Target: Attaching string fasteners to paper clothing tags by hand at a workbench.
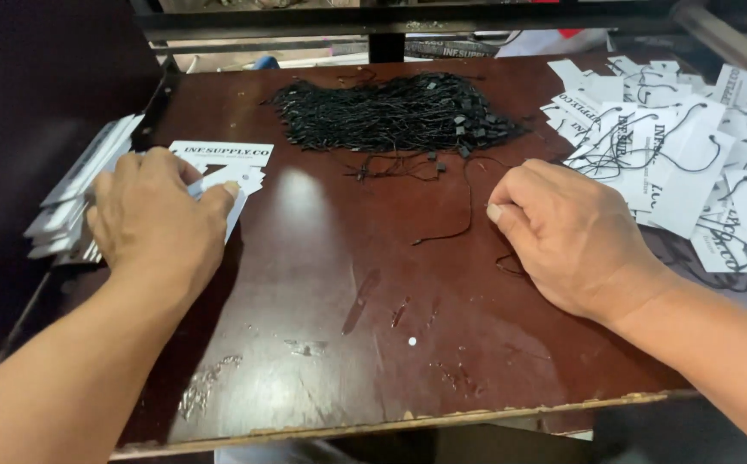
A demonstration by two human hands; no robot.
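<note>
A worn dark-brown wooden table carries a heap of black string loops. The left hand fingers press down on white card tags; the right hand fingers pinch a single black string.

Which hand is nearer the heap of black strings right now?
Right. The right hand sits just below the heap of black strings, pinching a loose one; the left hand rests on white tags farther left.
</note>
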